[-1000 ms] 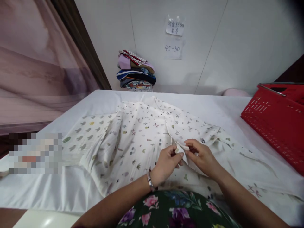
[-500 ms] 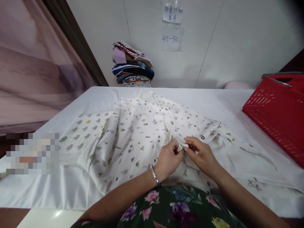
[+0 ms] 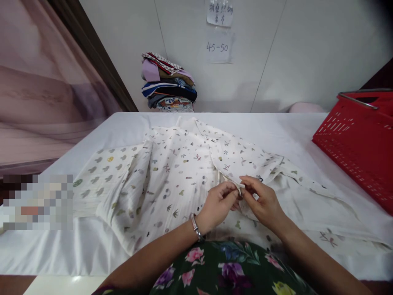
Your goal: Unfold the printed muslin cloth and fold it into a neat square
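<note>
Head view: white printed cloth [image 3: 181, 164] lies spread on the tabletop [image 3: 291, 127]. Left hand [image 3: 218, 206] closed in a pinch on cloth's edge; right hand [image 3: 264, 204] pinches same edge, just beside. Red basket [image 3: 359, 143] right of cloth; fabric stack [image 3: 168, 88] beyond cloth.

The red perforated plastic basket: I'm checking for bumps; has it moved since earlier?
No: the basket keeps its place on the white cloth-covered table, judged by its far edge; the view shifted.

The printed cloth [image 3: 179, 174] looks matt and creased, the basket [image 3: 357, 141] smooth plastic.
</note>
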The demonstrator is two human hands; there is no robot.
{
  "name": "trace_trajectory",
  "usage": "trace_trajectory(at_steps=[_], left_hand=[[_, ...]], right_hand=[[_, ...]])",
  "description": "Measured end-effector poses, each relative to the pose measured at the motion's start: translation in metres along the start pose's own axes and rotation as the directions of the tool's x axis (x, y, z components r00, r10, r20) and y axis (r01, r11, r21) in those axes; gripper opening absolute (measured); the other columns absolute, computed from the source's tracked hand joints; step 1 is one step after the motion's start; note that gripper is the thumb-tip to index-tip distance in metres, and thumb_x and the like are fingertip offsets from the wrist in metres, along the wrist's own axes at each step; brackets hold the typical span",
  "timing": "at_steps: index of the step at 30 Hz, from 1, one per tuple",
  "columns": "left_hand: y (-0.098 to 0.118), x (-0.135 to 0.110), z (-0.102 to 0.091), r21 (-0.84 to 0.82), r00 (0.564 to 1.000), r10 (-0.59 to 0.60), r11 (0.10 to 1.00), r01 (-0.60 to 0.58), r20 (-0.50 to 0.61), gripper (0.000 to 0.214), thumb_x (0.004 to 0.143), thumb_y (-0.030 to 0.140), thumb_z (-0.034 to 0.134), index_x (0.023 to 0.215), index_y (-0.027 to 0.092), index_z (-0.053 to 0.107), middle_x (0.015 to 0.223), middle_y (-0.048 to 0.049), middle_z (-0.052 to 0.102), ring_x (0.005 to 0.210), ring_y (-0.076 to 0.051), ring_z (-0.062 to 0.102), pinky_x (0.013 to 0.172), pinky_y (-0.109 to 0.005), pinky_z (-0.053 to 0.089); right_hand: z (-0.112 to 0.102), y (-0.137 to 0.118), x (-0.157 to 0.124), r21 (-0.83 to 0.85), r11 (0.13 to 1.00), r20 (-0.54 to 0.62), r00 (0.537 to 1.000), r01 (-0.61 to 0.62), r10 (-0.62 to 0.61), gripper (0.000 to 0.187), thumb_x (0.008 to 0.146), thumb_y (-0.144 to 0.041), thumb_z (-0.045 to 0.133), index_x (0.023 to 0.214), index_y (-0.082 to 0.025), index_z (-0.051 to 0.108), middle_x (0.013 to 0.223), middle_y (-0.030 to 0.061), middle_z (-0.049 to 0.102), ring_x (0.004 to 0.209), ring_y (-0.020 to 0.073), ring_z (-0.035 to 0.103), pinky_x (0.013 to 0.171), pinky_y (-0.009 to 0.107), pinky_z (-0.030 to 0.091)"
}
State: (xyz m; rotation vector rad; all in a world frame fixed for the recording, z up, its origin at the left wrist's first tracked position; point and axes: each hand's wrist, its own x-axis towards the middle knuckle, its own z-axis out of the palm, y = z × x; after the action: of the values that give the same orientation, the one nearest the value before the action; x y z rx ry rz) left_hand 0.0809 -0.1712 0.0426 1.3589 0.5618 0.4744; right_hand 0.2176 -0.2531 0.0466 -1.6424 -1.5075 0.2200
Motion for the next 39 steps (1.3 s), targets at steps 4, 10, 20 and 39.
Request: trace_trajectory(at_steps=[4,10,20,39], left_hand=[[-0.001,0.004,-0.004,0.252,0.986,0.150,0.959,-0.127,-0.073,0.015,0.084,0.030,0.049,0.080,0.017,0.057,0.066,0.0020,0.055,0.060,-0.009,0.051,0.058,-0.021,0.042],[0.003,0.012,-0.009,0.539,0.904,0.425,0.771,-0.339,-0.039,0.016,0.082,0.024,0.055,0.097,0.020,0.058,0.098,-0.0032,0.054,0.069,-0.009,0.052,0.067,-0.022,0.044],[0.005,0.018,-0.013,0.680,0.831,0.525,0.542,-0.494,0.185,0.013,0.087,0.020,0.046,0.090,0.022,0.059,0.104,-0.0038,0.054,0.088,-0.012,0.056,0.072,-0.022,0.046],[0.019,0.043,-0.010,0.640,0.846,0.420,0.559,-0.527,0.329,0.011,0.086,0.026,0.050,0.092,0.021,0.056,0.107,-0.0035,0.060,0.096,-0.015,0.057,0.081,-0.027,0.047]], right_hand=[[-0.001,0.002,-0.002,0.016,1.000,0.019,1.000,-0.007,0.007,0.035,0.086,-0.021,0.047,0.120,-0.022,0.046,0.097,0.0053,0.061,0.078,0.0149,0.058,0.071,0.028,0.048],[-0.002,0.006,-0.001,0.117,0.991,0.047,0.997,-0.063,0.058,0.040,0.086,-0.021,0.046,0.126,-0.023,0.043,0.097,0.0038,0.060,0.076,0.0129,0.057,0.070,0.026,0.048],[-0.008,0.009,0.002,0.202,0.971,0.088,0.990,-0.124,0.108,0.045,0.087,-0.022,0.044,0.132,-0.025,0.037,0.102,0.0051,0.058,0.079,0.0140,0.056,0.068,0.026,0.048],[-0.041,0.007,0.008,0.050,0.999,0.010,1.000,-0.005,0.004,0.044,0.089,-0.023,0.046,0.132,-0.025,0.038,0.100,0.0052,0.058,0.084,0.0157,0.056,0.075,0.030,0.048]])
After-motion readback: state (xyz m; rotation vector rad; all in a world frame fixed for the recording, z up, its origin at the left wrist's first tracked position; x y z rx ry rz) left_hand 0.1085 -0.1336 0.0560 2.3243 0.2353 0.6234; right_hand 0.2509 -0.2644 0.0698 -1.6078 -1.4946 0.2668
